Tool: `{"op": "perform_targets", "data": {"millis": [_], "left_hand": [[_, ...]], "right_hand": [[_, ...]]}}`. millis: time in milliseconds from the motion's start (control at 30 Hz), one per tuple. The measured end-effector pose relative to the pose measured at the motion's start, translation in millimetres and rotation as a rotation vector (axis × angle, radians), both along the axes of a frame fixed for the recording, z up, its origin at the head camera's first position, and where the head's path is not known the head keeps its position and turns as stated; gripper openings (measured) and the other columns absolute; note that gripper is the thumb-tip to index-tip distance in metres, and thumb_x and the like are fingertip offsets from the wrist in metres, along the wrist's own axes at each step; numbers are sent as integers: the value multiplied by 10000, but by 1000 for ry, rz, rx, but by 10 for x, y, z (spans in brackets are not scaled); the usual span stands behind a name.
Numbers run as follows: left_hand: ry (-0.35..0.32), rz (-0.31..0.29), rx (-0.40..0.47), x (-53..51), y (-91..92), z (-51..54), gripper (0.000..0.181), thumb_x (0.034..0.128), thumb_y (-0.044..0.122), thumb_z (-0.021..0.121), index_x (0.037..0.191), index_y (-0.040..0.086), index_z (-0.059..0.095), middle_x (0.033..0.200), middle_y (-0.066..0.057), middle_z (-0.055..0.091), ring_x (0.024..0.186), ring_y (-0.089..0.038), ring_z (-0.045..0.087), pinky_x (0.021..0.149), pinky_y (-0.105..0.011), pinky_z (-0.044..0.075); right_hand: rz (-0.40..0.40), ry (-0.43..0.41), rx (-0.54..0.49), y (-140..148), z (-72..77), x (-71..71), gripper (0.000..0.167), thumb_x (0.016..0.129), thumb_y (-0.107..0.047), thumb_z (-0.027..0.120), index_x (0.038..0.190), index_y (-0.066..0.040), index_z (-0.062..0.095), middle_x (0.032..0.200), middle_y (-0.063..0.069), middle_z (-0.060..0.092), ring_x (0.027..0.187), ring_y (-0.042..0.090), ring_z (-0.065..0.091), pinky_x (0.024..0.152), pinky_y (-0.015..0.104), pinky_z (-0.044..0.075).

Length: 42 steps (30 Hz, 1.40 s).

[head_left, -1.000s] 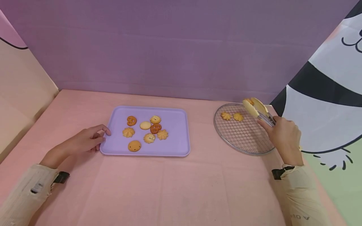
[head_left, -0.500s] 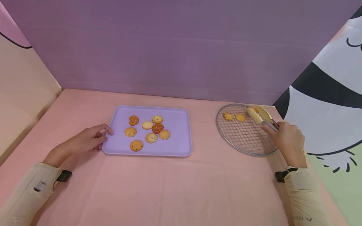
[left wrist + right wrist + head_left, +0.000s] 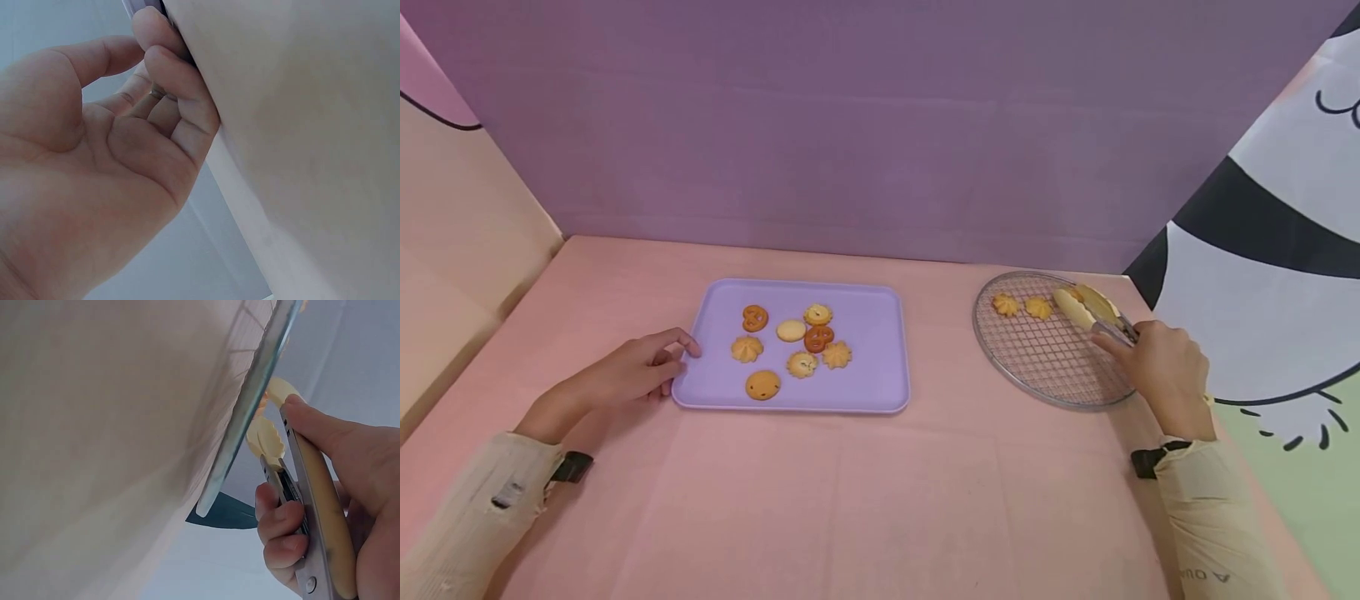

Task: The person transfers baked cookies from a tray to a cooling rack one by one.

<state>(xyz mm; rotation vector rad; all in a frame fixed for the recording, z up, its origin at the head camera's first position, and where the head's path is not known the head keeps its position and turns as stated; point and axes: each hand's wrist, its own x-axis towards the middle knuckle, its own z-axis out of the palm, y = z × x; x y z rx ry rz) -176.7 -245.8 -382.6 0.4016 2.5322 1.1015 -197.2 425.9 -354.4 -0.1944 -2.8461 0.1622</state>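
At the left edge of the purple tray (image 3: 872, 392), my left hand (image 3: 625, 371) holds the rim with curled fingers, the index finger reaching over it. In the left wrist view those fingers (image 3: 178, 78) cover most of the edge. My right hand (image 3: 1165, 367) grips a pair of tongs (image 3: 1075, 308) with cream tips. Between the tips sits a small orange-brown biscuit (image 3: 261, 403), mostly hidden, low at the back right of the round wire rack (image 3: 1045, 367). Two piped cookies, one left (image 3: 1006, 305) and one right (image 3: 1039, 308), lie on the rack beside the tongs.
On the tray lie several biscuits, among them two pretzel cookies, one behind (image 3: 755, 317) and one near the middle (image 3: 818, 338), and a round speckled cookie (image 3: 763, 385). Pink cloth (image 3: 917, 500) covers the table, with a purple backdrop (image 3: 880, 133) behind it.
My right hand has lowered the tongs with the biscuit toward the rack's back right, then stayed nearly still. My left hand keeps its place at the tray.
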Motion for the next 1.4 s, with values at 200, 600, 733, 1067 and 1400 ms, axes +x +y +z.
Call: {"op": "perform_targets", "data": {"millis": [200,600,733,1067,1400], "left_hand": [[13,-3,13,6,0,3,209,998,58,526,1207,58,516,689,-45,555,610,-175,540,519,-256,457],[7,-6,18,-3,-7,-5,217,994,48,525,1211,58,513,693,-54,554,608,-184,542,522,-261,464],[4,-4,25,-7,-9,-7,214,994,51,524,1207,58,514,690,-55,556,604,-183,543,518,-260,463],[9,8,28,12,3,-17,236,997,58,527,1231,45,506,686,-39,547,589,-172,528,504,-256,452],[0,6,42,1,7,-15,230,995,63,537,1224,53,507,686,-42,545,587,-181,527,501,-258,455]], "right_hand": [[-19,-38,-11,-5,10,-17,609,875,-557,684,741,28,581,560,62,410,510,237,404,393,341,282],[-37,-72,-41,6,30,15,636,881,-584,661,777,40,594,579,62,404,520,230,406,411,338,286],[-47,-84,-46,14,44,26,662,872,-616,648,791,39,600,587,68,421,534,239,420,418,344,293],[-33,-33,-41,-2,92,28,698,870,-654,618,825,43,610,602,84,438,554,261,434,424,353,284],[-13,5,-31,-97,186,57,774,833,-735,587,853,38,611,593,89,432,547,264,431,412,349,283]]}}
